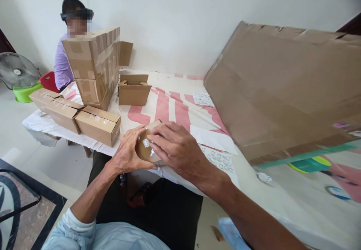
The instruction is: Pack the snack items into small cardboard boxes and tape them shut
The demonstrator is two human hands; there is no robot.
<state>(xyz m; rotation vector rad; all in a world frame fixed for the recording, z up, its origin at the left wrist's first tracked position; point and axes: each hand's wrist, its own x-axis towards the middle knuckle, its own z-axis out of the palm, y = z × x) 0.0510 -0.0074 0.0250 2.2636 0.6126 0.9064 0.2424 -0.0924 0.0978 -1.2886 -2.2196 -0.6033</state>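
A small brown cardboard box point(145, 153) sits at the table's near edge, with a small white label point(146, 143) on the face toward me. My left hand point(128, 150) grips its left side, thumb along the near edge and fingers at the far edge. Over the box's right part lies my right hand point(176, 146), its fingers bent and their tips pressed on the surface near the label. Whether those fingertips pinch anything is too small to tell. Right of my right hand is a sheet of small printed labels point(218, 159), partly under a blank white sheet point(213, 137).
Long closed cartons point(97, 124) line the table's left edge. Behind them stands a tall taped stack point(98, 65), with an open box point(134, 93) beside it. A large cardboard panel point(287, 88) leans at the right. A person point(63, 61) sits behind the stack, near a fan point(17, 71).
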